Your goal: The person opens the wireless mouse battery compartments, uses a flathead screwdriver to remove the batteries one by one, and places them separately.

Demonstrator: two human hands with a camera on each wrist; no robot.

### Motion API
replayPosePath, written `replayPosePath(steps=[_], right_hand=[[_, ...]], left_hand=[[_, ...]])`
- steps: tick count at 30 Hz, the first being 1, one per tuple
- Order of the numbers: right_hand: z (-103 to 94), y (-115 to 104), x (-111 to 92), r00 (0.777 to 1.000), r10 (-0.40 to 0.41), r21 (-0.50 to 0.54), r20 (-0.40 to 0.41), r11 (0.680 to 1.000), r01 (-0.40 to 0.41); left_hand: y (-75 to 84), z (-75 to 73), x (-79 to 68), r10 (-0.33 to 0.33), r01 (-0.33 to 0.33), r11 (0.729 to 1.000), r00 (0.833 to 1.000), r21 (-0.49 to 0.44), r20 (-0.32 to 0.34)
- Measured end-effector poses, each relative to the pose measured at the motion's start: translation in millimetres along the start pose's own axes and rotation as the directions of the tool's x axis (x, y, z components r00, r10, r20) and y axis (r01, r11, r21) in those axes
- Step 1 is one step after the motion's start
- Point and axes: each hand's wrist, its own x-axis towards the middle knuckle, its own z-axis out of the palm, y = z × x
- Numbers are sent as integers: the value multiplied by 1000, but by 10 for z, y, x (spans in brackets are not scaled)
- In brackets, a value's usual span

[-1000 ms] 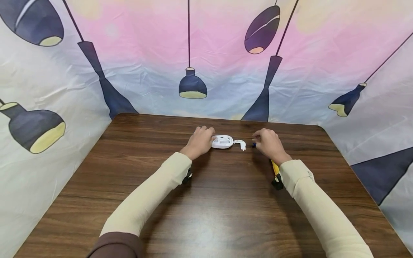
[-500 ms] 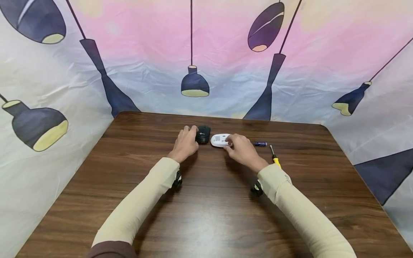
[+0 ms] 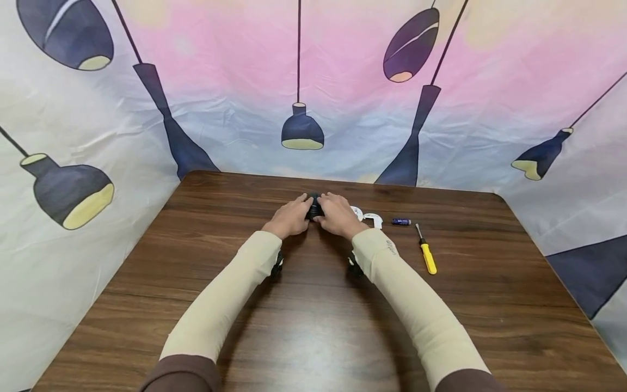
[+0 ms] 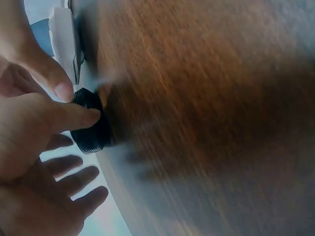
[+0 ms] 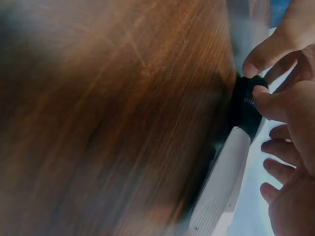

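A small black object with ribbed sides (image 3: 315, 209), which looks like a computer mouse, stands on the table between my two hands. My left hand (image 3: 290, 216) grips its left side, with the thumb at the near side in the left wrist view. From the right, my right hand (image 3: 339, 215) holds it too, and its thumb rests close to the ribs in the right wrist view. Just right of it lies a white computer mouse (image 3: 358, 213), partly hidden behind my right hand. Its white battery cover (image 3: 374, 220) lies beside it.
A blue battery (image 3: 401, 221) lies right of the cover. Further right is a screwdriver (image 3: 427, 255) with a yellow handle. The brown wooden table (image 3: 303, 316) ends at a hanging cloth (image 3: 235, 120) printed with lamps.
My right hand went from the battery to the white mouse, then left to the black one. My left hand left the white mouse for the black one. Battery and screwdriver are uncovered.
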Motion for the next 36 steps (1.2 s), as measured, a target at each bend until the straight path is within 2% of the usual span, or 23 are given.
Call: replayPosePath(steps=[4,13,20,27,31,36], right_hand=[[21,-6,73,998,13,-26,54,1000,-11],[-11,-6,54,998,-3,4,68,1000,3],[-20,-20,6,996,-56,-29,63,998,58],[-29,-70,-56,994,-93,-57,51,994,96],[-17,-100,-119,993,-101,-49,56,993,103],[17,-130,-217,991,-135,-54,23,989,136]], left_hand=[[23,0,40,-3,3,1000,999,-7,36],[37,-108,32,25,-23,998,999,-58,41],[13,-144,-14,35,-29,995,998,-95,59],[17,-172,-123,42,-37,994,998,-99,54],[23,-157,-196,43,-37,995,997,-95,58],[32,-117,-301,52,-46,994,997,-97,56]])
